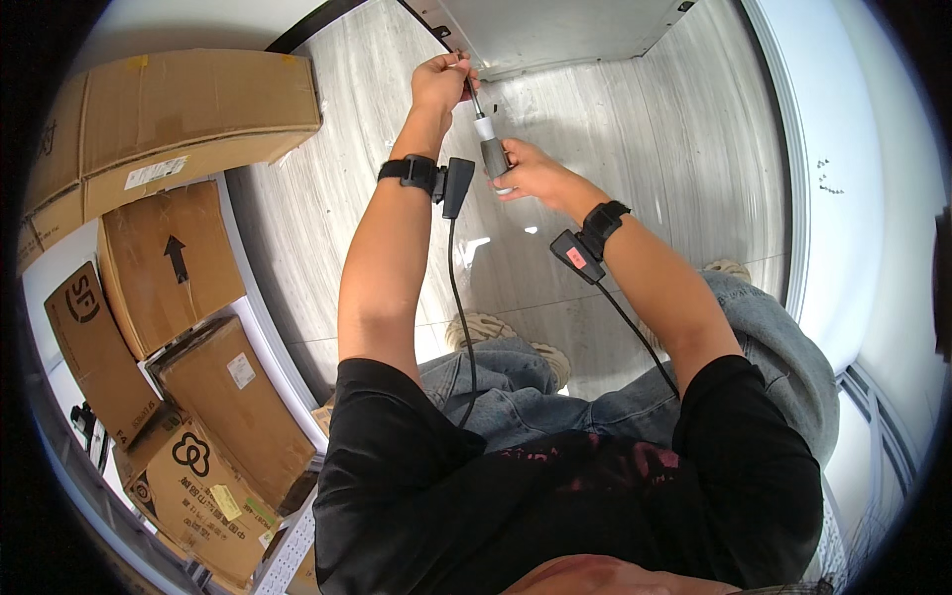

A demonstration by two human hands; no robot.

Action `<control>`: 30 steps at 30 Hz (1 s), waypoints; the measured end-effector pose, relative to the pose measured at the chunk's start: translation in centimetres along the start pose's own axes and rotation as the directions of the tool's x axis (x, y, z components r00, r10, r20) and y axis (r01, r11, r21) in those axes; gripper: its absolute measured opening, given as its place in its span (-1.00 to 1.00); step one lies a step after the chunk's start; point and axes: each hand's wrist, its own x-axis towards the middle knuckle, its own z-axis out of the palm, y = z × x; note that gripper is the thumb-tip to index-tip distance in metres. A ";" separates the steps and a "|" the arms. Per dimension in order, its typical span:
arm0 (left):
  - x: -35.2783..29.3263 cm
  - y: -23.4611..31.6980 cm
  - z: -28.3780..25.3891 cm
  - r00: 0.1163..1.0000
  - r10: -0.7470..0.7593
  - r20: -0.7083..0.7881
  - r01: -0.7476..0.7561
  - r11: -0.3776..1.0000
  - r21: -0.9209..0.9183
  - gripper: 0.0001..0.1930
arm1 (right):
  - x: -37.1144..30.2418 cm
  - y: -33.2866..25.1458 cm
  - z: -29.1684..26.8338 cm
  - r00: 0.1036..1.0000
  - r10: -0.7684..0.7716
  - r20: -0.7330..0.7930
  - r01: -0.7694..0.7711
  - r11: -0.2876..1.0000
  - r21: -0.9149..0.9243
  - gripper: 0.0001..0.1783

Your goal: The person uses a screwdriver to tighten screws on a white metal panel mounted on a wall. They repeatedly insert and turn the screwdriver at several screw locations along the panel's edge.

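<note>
My right hand point(535, 176) is wrapped round the grey and white handle of a screwdriver point(493, 154). The screwdriver's thin metal shaft points up and slightly left, toward the lower edge of a pale grey metal panel or cabinet point(555, 35). At that edge my left hand point(441, 84) is closed in a pinch around the shaft's far end. Its fingers hide the tip and any small part there. Each wrist wears a black strap with a small cabled device.
Cardboard boxes point(188, 109) are stacked along the left, several on a white shelf or rack. Wood-look floor point(635, 188) lies below my hands, with a small dark bit near the panel. A white wall point(823, 188) curves along the right. My knees and shoes are below my arms.
</note>
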 end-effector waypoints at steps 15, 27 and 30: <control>-0.1 0.4 0.1 1.000 -0.001 0.012 0.001 1.000 0.020 -0.78 | -0.3 -1.0 0.8 0.994 0.104 -0.035 -0.101 0.992 0.081 -0.47; -1.5 -1.7 0.8 0.999 -0.044 0.015 0.046 0.976 -0.211 -0.85 | -2.2 -1.1 -1.5 0.992 0.099 -0.075 -0.104 0.992 -0.076 -0.63; -3.1 -0.8 3.0 0.996 -0.062 0.065 0.080 0.942 -0.325 -0.84 | -4.1 -3.1 -5.6 0.976 0.204 -0.078 -0.212 0.971 -0.111 -0.72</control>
